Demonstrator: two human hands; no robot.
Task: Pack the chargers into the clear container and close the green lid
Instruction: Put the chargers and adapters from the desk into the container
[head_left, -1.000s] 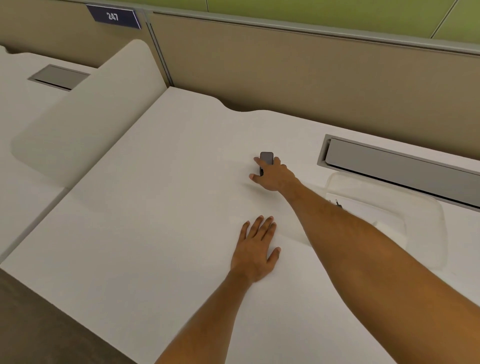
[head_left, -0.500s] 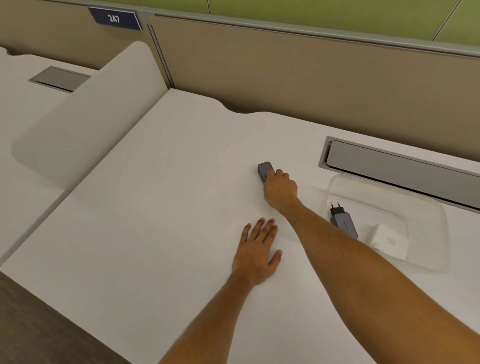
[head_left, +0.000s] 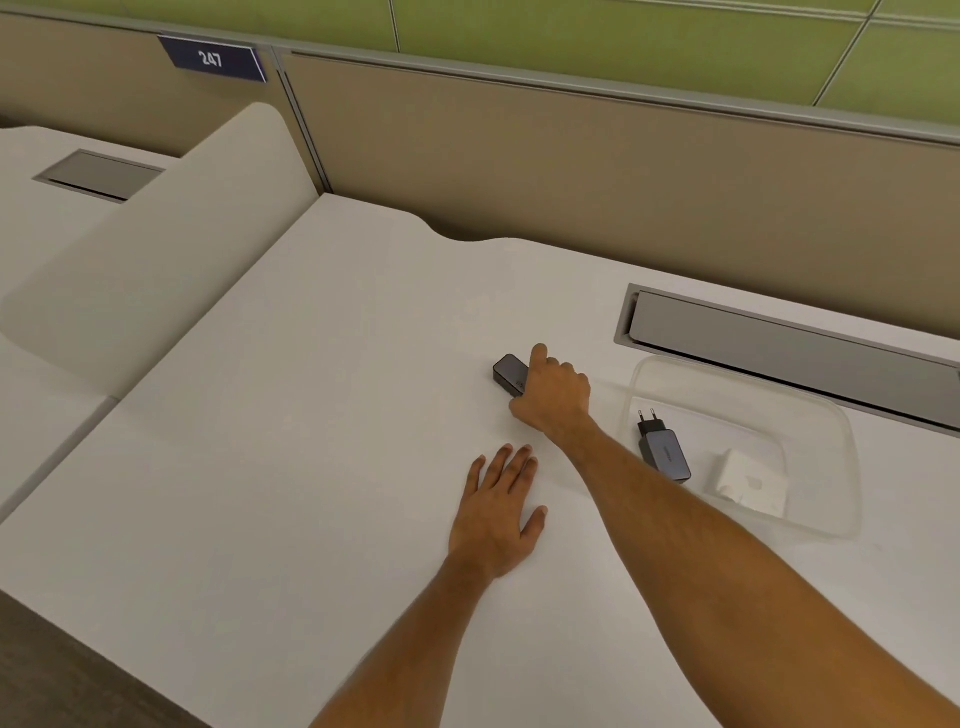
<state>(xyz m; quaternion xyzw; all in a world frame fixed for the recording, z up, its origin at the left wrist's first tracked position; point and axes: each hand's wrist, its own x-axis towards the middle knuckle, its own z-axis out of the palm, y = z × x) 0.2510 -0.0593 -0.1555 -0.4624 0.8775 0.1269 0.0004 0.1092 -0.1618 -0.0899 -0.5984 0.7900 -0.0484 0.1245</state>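
My right hand (head_left: 553, 392) is closed around a dark grey charger (head_left: 508, 373) in the middle of the white desk; only the charger's left end shows past my fingers. To the right stands the clear container (head_left: 826, 441), open on top. Inside it lie a grey charger with two plug pins (head_left: 661, 447) and a white charger (head_left: 748, 480). My left hand (head_left: 498, 512) rests flat on the desk, fingers spread, holding nothing. No green lid is in view.
A grey cable tray slot (head_left: 789, 353) is set into the desk behind the container. A beige partition (head_left: 571, 171) runs along the back. A white divider panel (head_left: 156, 260) rises at the left, with another desk beyond it.
My right hand has closed on the dark charger and drawn it slightly back and right, turning it. My forearm has shifted, uncovering the container's contents. The left hand stays flat.
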